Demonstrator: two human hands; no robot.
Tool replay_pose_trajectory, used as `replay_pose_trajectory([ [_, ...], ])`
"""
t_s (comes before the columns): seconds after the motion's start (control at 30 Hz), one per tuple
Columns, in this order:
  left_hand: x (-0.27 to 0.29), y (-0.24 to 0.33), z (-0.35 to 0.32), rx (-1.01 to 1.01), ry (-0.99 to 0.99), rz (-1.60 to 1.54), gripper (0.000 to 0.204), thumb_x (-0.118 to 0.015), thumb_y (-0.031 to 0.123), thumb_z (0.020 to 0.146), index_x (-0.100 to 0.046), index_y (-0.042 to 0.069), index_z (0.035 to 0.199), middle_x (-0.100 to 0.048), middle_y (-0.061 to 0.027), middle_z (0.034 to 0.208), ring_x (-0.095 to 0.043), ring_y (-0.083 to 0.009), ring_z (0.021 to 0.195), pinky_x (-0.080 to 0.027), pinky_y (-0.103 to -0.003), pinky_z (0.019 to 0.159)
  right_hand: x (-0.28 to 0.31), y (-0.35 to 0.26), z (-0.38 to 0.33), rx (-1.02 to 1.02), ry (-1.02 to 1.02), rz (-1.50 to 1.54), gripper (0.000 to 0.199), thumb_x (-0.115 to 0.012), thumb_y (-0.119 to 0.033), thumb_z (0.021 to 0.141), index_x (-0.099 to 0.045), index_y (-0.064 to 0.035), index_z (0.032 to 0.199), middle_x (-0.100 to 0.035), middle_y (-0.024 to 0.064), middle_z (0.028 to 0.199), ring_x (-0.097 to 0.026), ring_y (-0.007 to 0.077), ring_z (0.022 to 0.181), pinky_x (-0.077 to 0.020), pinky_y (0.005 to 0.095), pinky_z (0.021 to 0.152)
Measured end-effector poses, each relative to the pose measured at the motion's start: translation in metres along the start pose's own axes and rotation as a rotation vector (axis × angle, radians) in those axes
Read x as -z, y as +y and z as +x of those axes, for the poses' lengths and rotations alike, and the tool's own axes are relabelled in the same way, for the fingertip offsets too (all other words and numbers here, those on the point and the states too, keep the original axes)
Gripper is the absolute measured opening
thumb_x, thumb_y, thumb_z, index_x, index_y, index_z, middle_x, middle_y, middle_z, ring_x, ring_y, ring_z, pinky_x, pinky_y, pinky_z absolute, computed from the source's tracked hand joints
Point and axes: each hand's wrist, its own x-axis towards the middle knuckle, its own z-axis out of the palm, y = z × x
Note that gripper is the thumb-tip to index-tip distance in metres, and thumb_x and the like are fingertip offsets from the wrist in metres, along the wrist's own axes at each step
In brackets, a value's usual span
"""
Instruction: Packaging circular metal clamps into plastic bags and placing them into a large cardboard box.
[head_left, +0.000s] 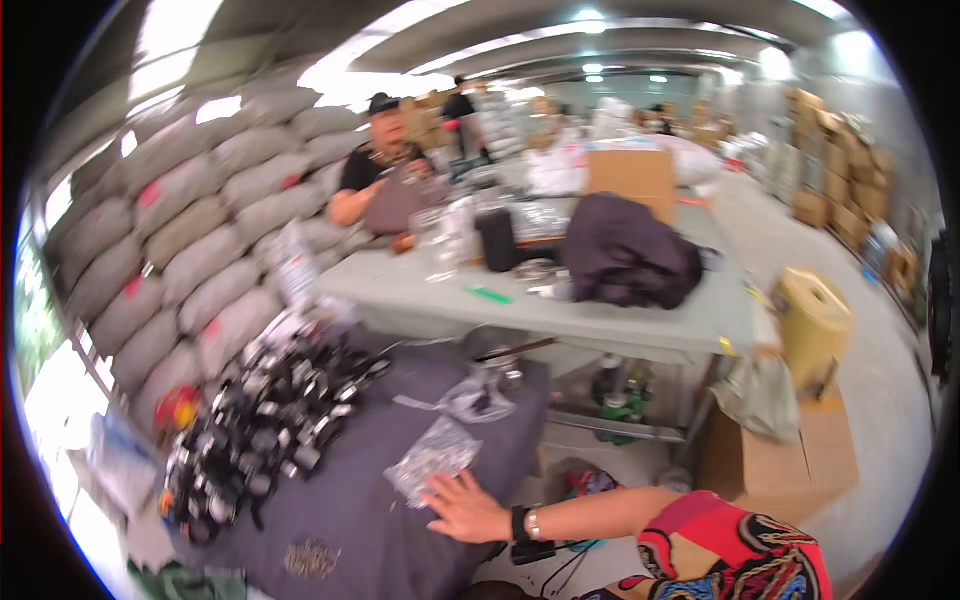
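My right hand (465, 508) reaches in from the right over the dark cloth-covered table (345, 520). Its fingers are spread, palm down, at the lower edge of a clear plastic bag (432, 460) of small silvery pieces. Just beyond lies another clear bag (478, 398), with something small and dark in it. To the left is a large heap of black and shiny metal parts (275, 430), whose exact kind I cannot make out. A little pile of small brass-coloured pieces (312, 560) rests near the front edge. My left hand is out of view.
Behind is a grey-green table (420, 290) with a dark cloth bundle (630, 250), a black cylinder (496, 240) and a cardboard box (632, 180). A person (385, 165) there holds a brown item. Stacked sacks (200, 240) line the left; an open carton (780, 450) stands right.
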Motion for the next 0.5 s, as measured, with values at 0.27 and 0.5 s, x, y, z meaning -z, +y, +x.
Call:
replay_pose_trajectory([
  [0.27,-0.011,0.008,0.003,-0.079,0.104,0.029,0.048,-0.052,0.04,0.092,-0.056,0.003,0.122,-0.058,-0.0165,0.122,-0.052,-0.0345,0.113,-0.04,-0.05,0.093,-0.001,0.013,-0.007,-0.061,0.084,0.111,0.059,-0.05,-0.043,0.092,-0.039,-0.0043,0.136,-0.03,0.0182,0.147,-0.023,0.0337,0.139,-0.0159,0.0557,0.11],
  [0.5,-0.008,-0.003,-0.003,0.028,0.118,0.049,0.048,-0.053,0.041,0.091,-0.055,0.003,0.12,-0.06,-0.016,0.119,-0.052,-0.0349,0.113,-0.039,-0.052,0.093,-0.006,-0.061,-0.07,0.227,0.178,0.474,0.024,-0.054,-0.026,0.093,-0.059,-0.0031,0.094,-0.057,0.0121,0.093,-0.056,0.0313,0.091,-0.0431,0.0425,0.086],
])
